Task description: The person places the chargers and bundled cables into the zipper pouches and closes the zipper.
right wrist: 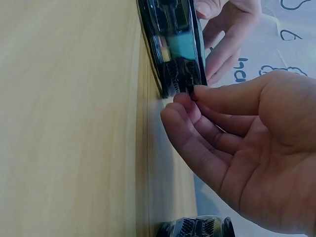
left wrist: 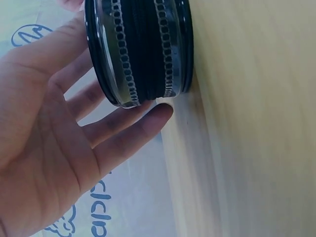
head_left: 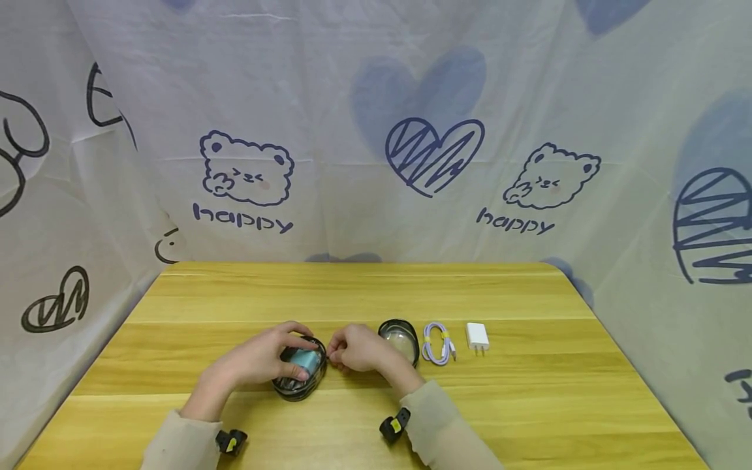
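A clear oval zip case [head_left: 299,393] with black trim lies on the table, a light-blue item [head_left: 305,361] showing inside it. My left hand [head_left: 267,356] holds this case, thumb at the near side and fingers over the far side. In the left wrist view the dark zipper band [left wrist: 143,54] runs round the case wall beside the left hand [left wrist: 54,118]. At the right end of the case, my right hand [head_left: 358,349] pinches the small black zipper pull [right wrist: 191,91] between thumb and forefinger. What else lies in the case is hard to make out.
A second clear case with black trim [head_left: 399,338] sits just right of the right hand. Farther right lie a coiled lilac cable [head_left: 436,343] with yellow ties and a white charger plug [head_left: 478,336]. Printed cloth [head_left: 341,196] hangs behind the wooden table [head_left: 529,405].
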`<state>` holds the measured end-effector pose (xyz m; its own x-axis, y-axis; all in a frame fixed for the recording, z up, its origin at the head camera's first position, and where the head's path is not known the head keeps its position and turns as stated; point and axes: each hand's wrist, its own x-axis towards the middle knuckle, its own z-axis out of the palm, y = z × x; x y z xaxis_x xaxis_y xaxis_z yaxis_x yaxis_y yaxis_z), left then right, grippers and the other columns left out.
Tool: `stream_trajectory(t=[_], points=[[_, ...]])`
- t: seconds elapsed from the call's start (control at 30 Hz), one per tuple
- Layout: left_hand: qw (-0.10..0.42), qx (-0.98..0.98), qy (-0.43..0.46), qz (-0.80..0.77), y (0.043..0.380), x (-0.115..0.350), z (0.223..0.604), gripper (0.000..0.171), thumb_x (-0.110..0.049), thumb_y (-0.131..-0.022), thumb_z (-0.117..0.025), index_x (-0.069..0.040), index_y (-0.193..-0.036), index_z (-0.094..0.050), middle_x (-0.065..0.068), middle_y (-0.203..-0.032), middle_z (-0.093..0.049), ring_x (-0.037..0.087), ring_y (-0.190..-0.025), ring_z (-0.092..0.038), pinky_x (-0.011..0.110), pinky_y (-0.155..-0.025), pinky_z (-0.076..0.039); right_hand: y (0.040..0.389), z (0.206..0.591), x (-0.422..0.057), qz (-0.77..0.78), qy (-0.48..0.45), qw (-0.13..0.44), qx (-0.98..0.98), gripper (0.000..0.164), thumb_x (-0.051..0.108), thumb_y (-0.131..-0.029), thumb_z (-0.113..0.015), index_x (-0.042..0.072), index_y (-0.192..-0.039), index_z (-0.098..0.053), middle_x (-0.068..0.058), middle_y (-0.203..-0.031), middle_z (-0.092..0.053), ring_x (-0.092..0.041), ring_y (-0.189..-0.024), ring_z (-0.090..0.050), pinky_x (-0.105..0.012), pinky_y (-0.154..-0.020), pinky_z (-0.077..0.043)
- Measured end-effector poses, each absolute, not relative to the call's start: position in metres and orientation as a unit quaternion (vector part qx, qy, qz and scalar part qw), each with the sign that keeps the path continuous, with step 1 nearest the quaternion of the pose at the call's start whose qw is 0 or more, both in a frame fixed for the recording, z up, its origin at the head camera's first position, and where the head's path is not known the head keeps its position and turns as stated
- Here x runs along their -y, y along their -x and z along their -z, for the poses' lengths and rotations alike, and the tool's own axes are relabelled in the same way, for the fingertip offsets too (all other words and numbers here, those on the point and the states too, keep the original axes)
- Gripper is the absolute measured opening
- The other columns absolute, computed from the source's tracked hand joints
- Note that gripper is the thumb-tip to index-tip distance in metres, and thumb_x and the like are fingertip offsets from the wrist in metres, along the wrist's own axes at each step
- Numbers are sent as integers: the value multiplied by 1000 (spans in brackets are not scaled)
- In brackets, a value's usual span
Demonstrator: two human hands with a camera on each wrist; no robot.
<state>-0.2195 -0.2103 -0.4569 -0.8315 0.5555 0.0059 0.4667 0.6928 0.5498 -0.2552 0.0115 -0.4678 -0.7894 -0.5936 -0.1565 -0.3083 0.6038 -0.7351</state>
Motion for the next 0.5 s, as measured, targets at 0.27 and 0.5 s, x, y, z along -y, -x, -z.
stream_trajectory(t=[0.27, 0.5], points=[[69, -917, -245, -308, 223, 215, 459, 61, -47, -74, -75, -14, -125, -63, 7, -134, -47, 26, -112, -53, 44, -87, -50, 257, 465, -12, 429, 246, 196, -847, 21, 18, -88, -68, 6, -105, -63, -2, -88, -62, -25, -68, -65, -34, -57, -55], [95, -904, -226, -351, 222, 232, 452, 74, -40, -68, -83, -12, -131, -56, 8, -132, -50, 29, -108, -57, 36, -79, -54, 254, 459, -10, 415, 252, 187, -854, 59, 29, -74, -82, 7, -123, -57, -5, -110, -59, -13, -78, -62, -28, -66, -54]])
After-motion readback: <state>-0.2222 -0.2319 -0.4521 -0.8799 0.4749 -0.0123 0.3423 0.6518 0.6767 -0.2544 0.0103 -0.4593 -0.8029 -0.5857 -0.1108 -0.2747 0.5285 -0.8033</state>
